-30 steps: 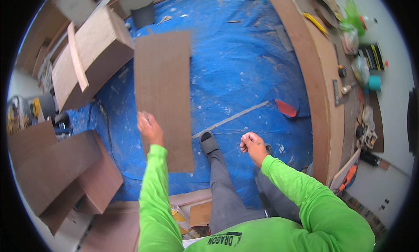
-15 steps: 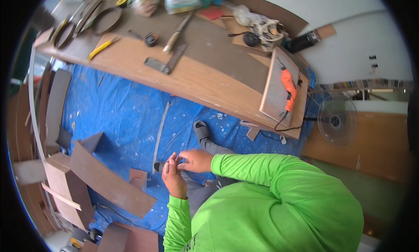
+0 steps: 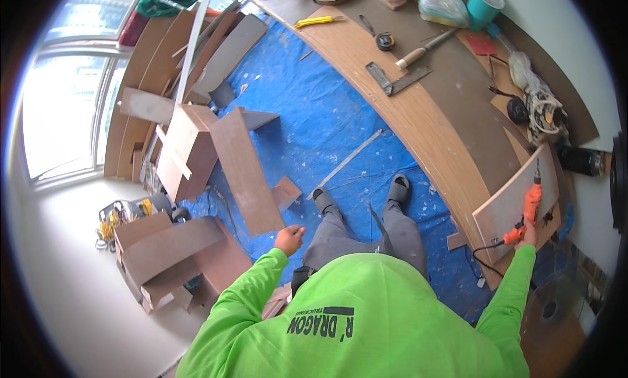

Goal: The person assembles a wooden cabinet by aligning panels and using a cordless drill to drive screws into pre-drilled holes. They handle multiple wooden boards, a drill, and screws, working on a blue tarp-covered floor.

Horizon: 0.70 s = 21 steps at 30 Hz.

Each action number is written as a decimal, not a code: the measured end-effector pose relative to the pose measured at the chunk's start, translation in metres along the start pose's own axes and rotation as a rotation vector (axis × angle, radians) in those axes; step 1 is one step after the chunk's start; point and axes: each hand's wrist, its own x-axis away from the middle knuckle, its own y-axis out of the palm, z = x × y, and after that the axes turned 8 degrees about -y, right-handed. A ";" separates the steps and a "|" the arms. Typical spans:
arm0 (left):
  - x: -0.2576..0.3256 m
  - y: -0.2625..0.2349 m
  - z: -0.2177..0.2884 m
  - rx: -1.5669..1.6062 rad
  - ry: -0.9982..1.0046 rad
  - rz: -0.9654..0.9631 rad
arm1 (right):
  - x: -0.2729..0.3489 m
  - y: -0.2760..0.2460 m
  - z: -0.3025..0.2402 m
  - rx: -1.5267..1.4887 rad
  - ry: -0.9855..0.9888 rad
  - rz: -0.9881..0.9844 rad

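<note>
An orange power drill (image 3: 533, 200) with a long bit lies over a pale board (image 3: 495, 212) at the right end of the workbench. My right hand (image 3: 527, 235) is closed round the drill's grip, its fingers partly hidden. The drill's black cord (image 3: 483, 248) loops over the bench edge. On the left, my left hand (image 3: 289, 240) hangs out in front of my body with its fingers curled in a pinch. Whatever it may hold is too small to make out. Close beyond it stands a brown wooden panel (image 3: 243, 169), its lower end near my fingers.
Along the bench (image 3: 451, 110) lie a try square (image 3: 390, 84), a wood-handled chisel-like tool (image 3: 418, 53), a tape measure (image 3: 384, 41) and a yellow utility knife (image 3: 318, 21). Wooden boxes (image 3: 186, 149) and cut panels (image 3: 173, 247) stand left. Blue sheeting (image 3: 307, 116) covers the floor.
My hands, together in front of me before, are now apart. The right has reached out to the drill and taken hold of it; the left has moved leftward. The view has turned left.
</note>
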 end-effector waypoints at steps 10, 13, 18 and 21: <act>0.035 -0.006 -0.131 0.017 -0.181 -0.061 | 0.006 0.029 0.004 -0.324 -0.163 -0.135; 0.051 -0.012 -0.120 0.075 -0.247 -0.056 | 0.061 0.070 -0.006 -0.274 -0.278 -0.048; 0.021 -0.035 -0.144 0.198 -0.278 -0.014 | 0.156 0.082 -0.050 -0.146 -0.308 -0.172; -0.019 -0.051 -0.177 0.311 -0.264 0.017 | 0.288 0.164 -0.076 0.212 -0.494 -0.355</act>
